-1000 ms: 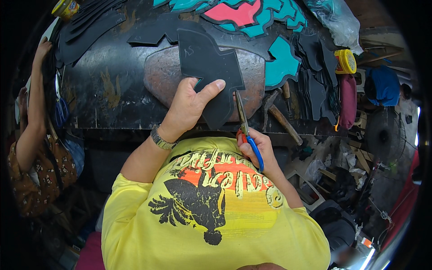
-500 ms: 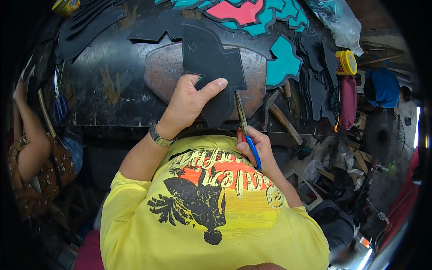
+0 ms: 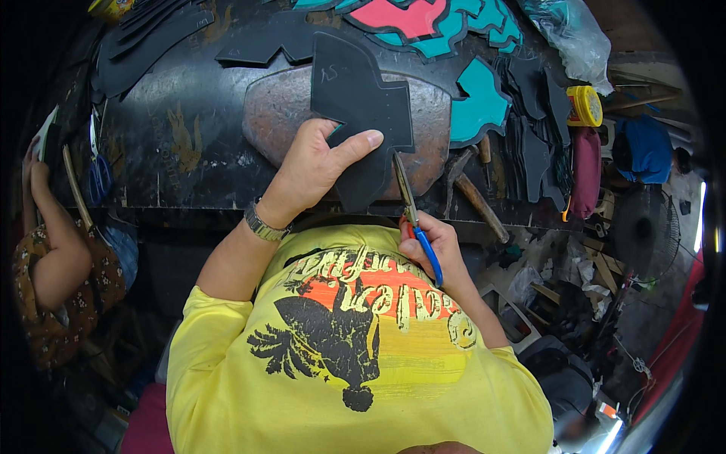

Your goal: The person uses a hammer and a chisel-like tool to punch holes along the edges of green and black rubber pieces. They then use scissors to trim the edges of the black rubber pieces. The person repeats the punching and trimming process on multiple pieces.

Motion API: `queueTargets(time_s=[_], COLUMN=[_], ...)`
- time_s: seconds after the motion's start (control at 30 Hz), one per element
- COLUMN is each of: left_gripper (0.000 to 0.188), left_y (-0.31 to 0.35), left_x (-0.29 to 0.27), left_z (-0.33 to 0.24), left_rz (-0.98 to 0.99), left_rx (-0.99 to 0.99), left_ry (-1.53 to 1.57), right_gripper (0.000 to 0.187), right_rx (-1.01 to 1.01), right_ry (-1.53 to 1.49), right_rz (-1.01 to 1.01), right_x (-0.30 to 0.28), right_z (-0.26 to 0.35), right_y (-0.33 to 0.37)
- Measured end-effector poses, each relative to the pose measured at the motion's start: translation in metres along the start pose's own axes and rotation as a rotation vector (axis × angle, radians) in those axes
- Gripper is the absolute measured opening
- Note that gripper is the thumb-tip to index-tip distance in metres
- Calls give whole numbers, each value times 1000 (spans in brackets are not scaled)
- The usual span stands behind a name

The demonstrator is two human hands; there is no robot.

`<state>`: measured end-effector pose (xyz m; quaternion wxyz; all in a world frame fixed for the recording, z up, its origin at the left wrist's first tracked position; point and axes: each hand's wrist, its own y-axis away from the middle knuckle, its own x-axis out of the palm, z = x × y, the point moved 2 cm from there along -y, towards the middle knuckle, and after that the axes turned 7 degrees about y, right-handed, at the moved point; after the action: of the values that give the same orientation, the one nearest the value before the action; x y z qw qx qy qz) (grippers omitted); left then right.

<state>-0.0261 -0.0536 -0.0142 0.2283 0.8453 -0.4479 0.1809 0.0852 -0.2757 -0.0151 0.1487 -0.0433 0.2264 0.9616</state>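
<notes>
My left hand [image 3: 325, 155] grips a flat black cut-out sheet [image 3: 361, 106] with an irregular outline, thumb on top and the other fingers hidden beneath. The sheet is held over a worn brown slab [image 3: 280, 113] on the dark table. In my right hand [image 3: 431, 242] is a pair of scissors [image 3: 414, 212] with blue and red handles. The blades point away from me, their tips at the sheet's lower right edge, near a notch. Whether the blades are cutting into the sheet I cannot tell.
A hammer [image 3: 478, 204] lies right of the slab. Teal pieces [image 3: 478, 106], a pink piece [image 3: 401, 17] and stacked black pieces [image 3: 529, 129] surround it. Yellow tub [image 3: 584, 106] stands at right. Blue-handled scissors [image 3: 100, 178] lie at left, near another person's arm [image 3: 60, 250].
The black sheet has shifted slightly right at its top, with my left hand still on it. At the far left, the other person's hands have moved, and a pale-edged item shows there.
</notes>
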Motion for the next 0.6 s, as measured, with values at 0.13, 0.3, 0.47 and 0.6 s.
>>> queueTargets(time_s=[0.13,0.3,0.47,0.6], left_gripper=[24,24,24,25], left_y=[0,-1,-2,-2], left_x=[2,1,0,1], left_z=[-2,-3,-1,-2], left_rz=[16,18,23,33], left_rx=[18,57,11,3], left_ry=[41,0,44,74], right_gripper=[29,31,31,31], right_rx=[-5,-6,-19,-3], right_ry=[-38,9,35,-26], right_rz=[0,-28,-20,-9], right_x=[2,2,1,1], right_z=[2,2,1,3], right_y=[1,0,-1,-1])
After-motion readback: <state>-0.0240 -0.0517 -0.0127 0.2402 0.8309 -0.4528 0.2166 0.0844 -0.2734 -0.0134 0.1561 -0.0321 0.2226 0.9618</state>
